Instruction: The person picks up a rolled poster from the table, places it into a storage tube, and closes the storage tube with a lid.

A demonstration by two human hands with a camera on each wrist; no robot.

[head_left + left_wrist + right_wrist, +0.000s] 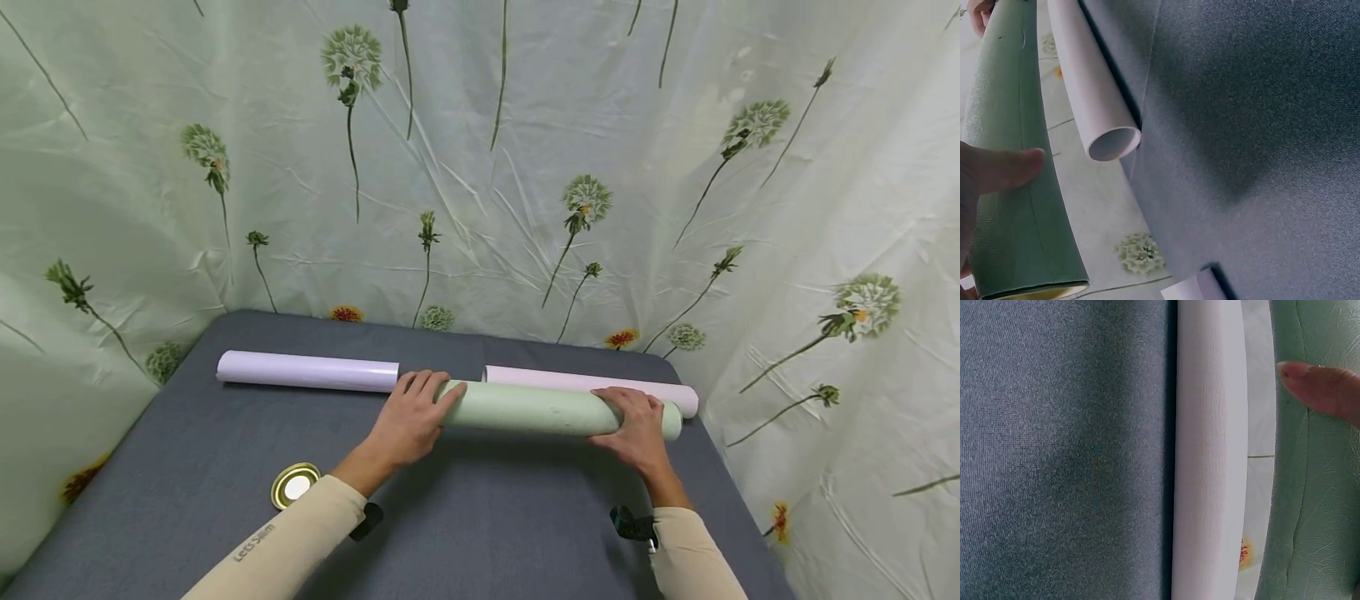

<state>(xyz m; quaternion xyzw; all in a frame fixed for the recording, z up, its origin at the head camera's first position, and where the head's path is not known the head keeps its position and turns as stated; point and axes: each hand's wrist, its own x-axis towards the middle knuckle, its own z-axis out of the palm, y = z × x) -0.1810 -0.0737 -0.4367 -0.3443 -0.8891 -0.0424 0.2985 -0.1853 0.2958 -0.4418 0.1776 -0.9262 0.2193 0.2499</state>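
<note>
Both hands hold a long pale green tube (pixel 532 408) above the table. My left hand (pixel 408 417) grips it close to its left end, and my right hand (pixel 633 423) grips it near the right end. In the left wrist view the thumb lies along the green tube (pixel 1016 212), whose near end has a gold-coloured rim. A pale pink tube (pixel 577 379) lies behind it on the table, partly covered in the head view; its open hollow end shows in the left wrist view. Farther left lies a lilac tube (pixel 307 371), its right end near my left hand.
The tubes are over a dark grey cloth-covered table (pixel 187 467). A round gold-coloured lid (pixel 281 479) with a white centre lies by the left forearm, which covers part of its edge. A white curtain (pixel 480 167) with dandelion prints hangs behind the table and at its sides.
</note>
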